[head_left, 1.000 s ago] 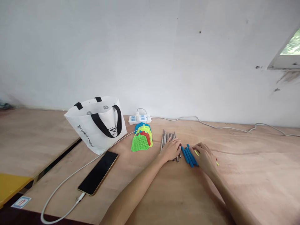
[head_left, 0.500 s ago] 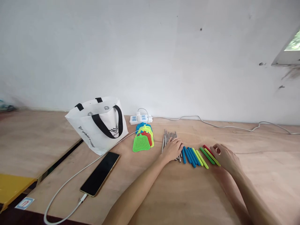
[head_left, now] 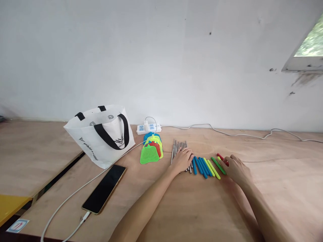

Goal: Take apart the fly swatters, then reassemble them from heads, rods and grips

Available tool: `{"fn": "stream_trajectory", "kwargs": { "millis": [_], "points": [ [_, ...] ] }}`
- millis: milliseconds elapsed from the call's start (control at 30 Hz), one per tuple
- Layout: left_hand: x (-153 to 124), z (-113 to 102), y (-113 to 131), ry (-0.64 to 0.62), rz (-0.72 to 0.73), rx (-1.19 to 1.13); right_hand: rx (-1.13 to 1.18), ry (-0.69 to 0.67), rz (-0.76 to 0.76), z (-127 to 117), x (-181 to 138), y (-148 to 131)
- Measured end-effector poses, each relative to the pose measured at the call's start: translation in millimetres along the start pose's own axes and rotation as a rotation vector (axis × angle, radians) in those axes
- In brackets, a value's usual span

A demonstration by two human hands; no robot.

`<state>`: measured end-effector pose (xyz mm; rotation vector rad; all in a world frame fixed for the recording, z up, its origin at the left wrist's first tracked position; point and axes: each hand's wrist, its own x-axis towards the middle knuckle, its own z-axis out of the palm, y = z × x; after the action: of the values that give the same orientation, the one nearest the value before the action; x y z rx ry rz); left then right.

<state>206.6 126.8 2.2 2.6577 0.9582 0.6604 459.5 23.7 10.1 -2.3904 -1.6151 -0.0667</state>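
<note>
My left hand [head_left: 182, 159] lies flat over a row of thin metal rods [head_left: 176, 148], fingers stretched across them. To its right, several coloured foam-like handles lie slanted side by side: blue handles [head_left: 201, 166], yellow-green handles [head_left: 213, 168] and a green handle [head_left: 218, 165]. At the right end of the row, my right hand [head_left: 237, 169] has its thumb and fingers bent round another yellow-green handle and a red handle [head_left: 220, 156]. Most of that yellow-green handle is hidden under the hand. Mesh fly swatter heads [head_left: 149, 154] in green, red, yellow and blue overlap left of the rods.
A white tote bag [head_left: 108, 144] with black straps stands at the left. Before it lies a phone [head_left: 104, 189] with a white charging cable [head_left: 83, 188]. A power strip [head_left: 148, 128] sits by the wall, its cord running right. A gap splits the wooden tabletop [head_left: 171, 208] at left.
My right hand has moved left over the right-end handles, now covering most of the yellow-green one. My left hand stays on the rods. The whole view has shifted slightly.
</note>
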Motion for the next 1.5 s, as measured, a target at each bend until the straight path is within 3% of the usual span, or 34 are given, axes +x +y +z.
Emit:
{"fn": "stream_trajectory", "kwargs": {
  "millis": [233, 433, 700, 967, 1200, 1500],
  "points": [
    [-0.1, 0.3, -0.9, 0.009, 0.007, -0.012, 0.243, 0.127, -0.141, 3.5, -4.0, -19.6],
    [-0.5, 2.3, -2.4, 0.026, 0.017, -0.025, 0.229, 0.202, -0.255, 20.9, -6.7, -26.4],
    [-0.5, 0.9, -0.8, 0.019, 0.003, -0.013, 0.251, 0.244, -0.276, 17.9, -7.5, -28.7],
    [-0.3, 1.7, -1.6, 0.027, 0.021, -0.02, 0.274, 0.21, -0.392, 28.9, -13.1, -39.3],
    [0.2, 2.3, -2.1, 0.025, 0.016, -0.029, 0.114, 0.268, -0.294, 22.3, -13.8, -37.1],
    [0.5, 2.7, -2.8, 0.021, 0.017, -0.029, 0.06, 0.231, -0.141, 15.6, -7.0, -24.1]
  ]
}}
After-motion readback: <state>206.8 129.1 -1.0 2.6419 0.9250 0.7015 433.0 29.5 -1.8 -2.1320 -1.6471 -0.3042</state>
